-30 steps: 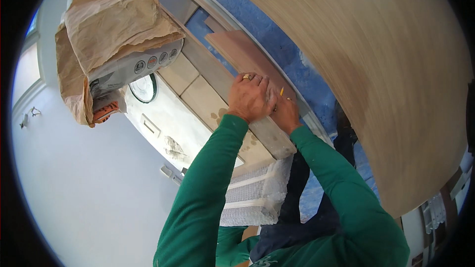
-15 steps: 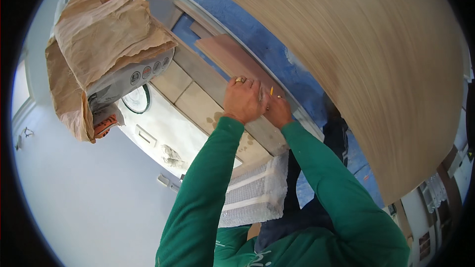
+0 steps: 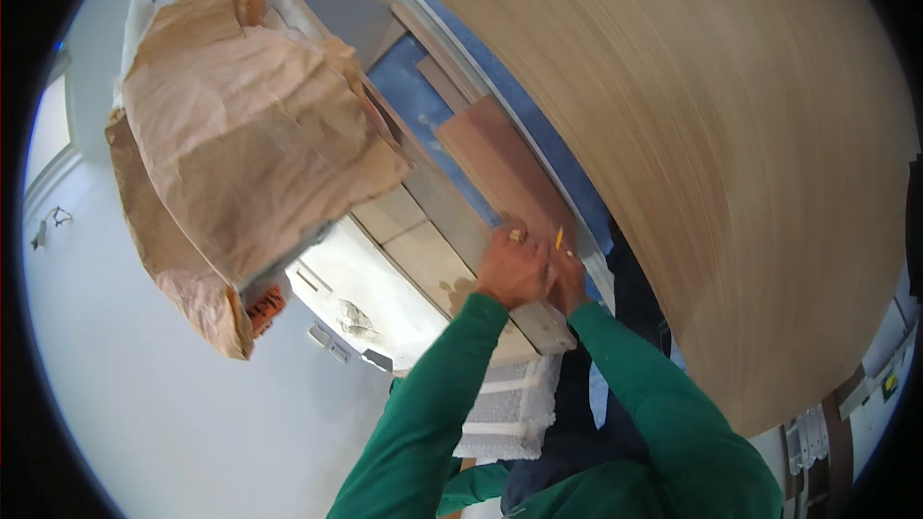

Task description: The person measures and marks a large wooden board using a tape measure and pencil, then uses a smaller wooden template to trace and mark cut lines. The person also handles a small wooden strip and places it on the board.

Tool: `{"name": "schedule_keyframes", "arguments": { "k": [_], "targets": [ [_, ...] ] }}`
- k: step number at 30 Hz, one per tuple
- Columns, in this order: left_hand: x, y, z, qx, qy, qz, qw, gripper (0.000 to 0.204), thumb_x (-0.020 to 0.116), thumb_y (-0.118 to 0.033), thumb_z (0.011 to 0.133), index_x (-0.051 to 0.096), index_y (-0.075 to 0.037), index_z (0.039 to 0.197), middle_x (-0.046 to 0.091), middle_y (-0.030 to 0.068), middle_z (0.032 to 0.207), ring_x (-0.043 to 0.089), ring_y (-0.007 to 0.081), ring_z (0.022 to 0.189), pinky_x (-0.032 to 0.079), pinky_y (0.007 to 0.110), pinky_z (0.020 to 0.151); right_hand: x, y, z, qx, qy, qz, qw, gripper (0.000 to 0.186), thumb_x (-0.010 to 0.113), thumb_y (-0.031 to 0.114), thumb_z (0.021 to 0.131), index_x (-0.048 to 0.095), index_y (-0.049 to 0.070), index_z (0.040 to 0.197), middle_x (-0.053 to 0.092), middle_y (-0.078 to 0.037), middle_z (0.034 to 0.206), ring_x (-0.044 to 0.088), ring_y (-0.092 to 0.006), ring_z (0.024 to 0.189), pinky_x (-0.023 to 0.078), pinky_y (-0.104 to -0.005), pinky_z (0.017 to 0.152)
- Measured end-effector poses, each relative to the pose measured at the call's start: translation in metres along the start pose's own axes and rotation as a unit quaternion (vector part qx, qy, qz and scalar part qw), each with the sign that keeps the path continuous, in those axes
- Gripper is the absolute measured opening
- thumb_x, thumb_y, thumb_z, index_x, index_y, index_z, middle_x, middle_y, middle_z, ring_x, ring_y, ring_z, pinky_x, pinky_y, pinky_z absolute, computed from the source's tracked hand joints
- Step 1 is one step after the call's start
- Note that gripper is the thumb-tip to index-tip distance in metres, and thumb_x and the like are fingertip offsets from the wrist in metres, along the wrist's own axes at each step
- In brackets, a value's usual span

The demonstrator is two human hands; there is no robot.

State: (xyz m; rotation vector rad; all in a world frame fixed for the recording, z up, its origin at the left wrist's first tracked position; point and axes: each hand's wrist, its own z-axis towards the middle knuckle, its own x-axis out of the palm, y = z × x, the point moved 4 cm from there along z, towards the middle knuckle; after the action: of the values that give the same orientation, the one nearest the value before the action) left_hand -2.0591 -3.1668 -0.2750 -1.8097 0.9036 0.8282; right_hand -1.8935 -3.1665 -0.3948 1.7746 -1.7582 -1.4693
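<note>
My left hand (image 3: 519, 266), with a ring on it, is curled closed at the near end of a reddish-brown board (image 3: 500, 159). Its fingertips are hidden, so what they grip cannot be made out. Close against it, my right hand (image 3: 569, 281) is closed on a yellow pencil (image 3: 560, 237), which points up from the fingers. Both hands are over the near part of the board, which lies along a narrow ledge beside beige tiles (image 3: 421, 256).
A large crumpled brown paper bag (image 3: 255, 125) stands at the left above a white surface (image 3: 375, 274). A big wood-grain panel (image 3: 702, 154) fills the right. Bubble-wrapped material (image 3: 508, 408) lies near my body, and blue floor covering (image 3: 577, 168) shows between.
The whole view has shifted, so the bag, board and hands appear lower and further right. Both hands stay together at the board's near end, and the pencil remains in the right one.
</note>
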Motion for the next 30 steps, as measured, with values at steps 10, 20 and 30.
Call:
{"name": "schedule_keyframes", "arguments": {
  "k": [10, 20, 30],
  "targets": [
    [-0.012, 0.001, 0.008, 0.014, -0.059, -0.016, 0.998, 0.027, 0.074, -0.03, 0.089, 0.075, -0.004, 0.096, 0.073, 0.0134, 0.091, 0.07, 0.0335, 0.096, 0.05, 0.048, 0.099, -0.018, 0.016, 0.004, 0.015, 0.018, -0.039, 0.999, 0.056, 0.079, 0.02, 0.083, 0.064, -0.002, 0.132, 0.072, -0.024, 0.113, 0.07, -0.0462, 0.096, 0.058, -0.0539, 0.084],
    [-0.001, 0.004, 0.003, 0.0, -0.019, -0.013, 1.0, 0.03, 0.074, -0.032, 0.09, 0.076, -0.004, 0.101, 0.073, 0.0147, 0.095, 0.069, 0.0348, 0.103, 0.049, 0.048, 0.101, -0.008, 0.005, 0.002, 0.032, 0.055, -0.037, 0.997, 0.067, 0.077, 0.017, 0.087, 0.054, 0.004, 0.149, 0.071, -0.024, 0.121, 0.07, -0.0456, 0.11, 0.059, -0.0554, 0.088],
    [-0.007, 0.002, 0.008, 0.009, -0.051, -0.018, 0.999, 0.029, 0.076, -0.031, 0.088, 0.076, -0.004, 0.099, 0.074, 0.0146, 0.095, 0.069, 0.0352, 0.106, 0.049, 0.048, 0.101, -0.005, 0.002, 0.001, 0.025, -0.013, -0.023, 0.999, 0.041, 0.08, 0.015, 0.083, 0.069, 0.002, 0.12, 0.072, -0.023, 0.107, 0.07, -0.047, 0.102, 0.057, -0.0529, 0.085]
  ]
}}
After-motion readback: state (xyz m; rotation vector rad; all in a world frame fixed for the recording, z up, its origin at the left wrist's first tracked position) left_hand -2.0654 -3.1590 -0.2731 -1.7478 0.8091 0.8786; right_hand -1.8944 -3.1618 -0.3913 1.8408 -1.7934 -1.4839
